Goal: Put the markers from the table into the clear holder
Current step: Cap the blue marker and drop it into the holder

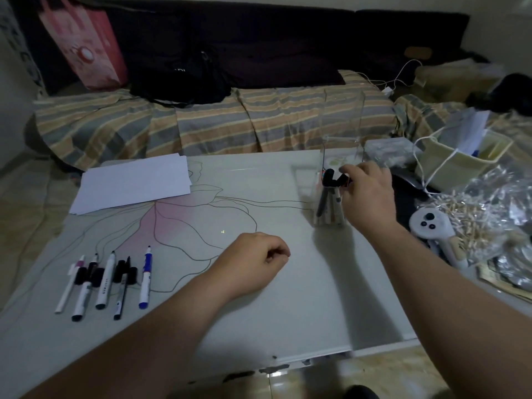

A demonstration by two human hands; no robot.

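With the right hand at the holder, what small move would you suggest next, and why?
Probably let go and draw the right hand back from the holder: its fingers are at a marker already standing among others inside. The left hand, curled and seemingly empty, could then reach for the markers on the table.

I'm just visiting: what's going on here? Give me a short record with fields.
Setting: white table with a flower line drawing
Clear holder: upright at the far right, several markers inside
Right hand: at the holder's side, fingers on a marker there
Left hand: loosely closed, empty, resting mid-table
Markers on the table: a row at the left
Paper sheets: far left
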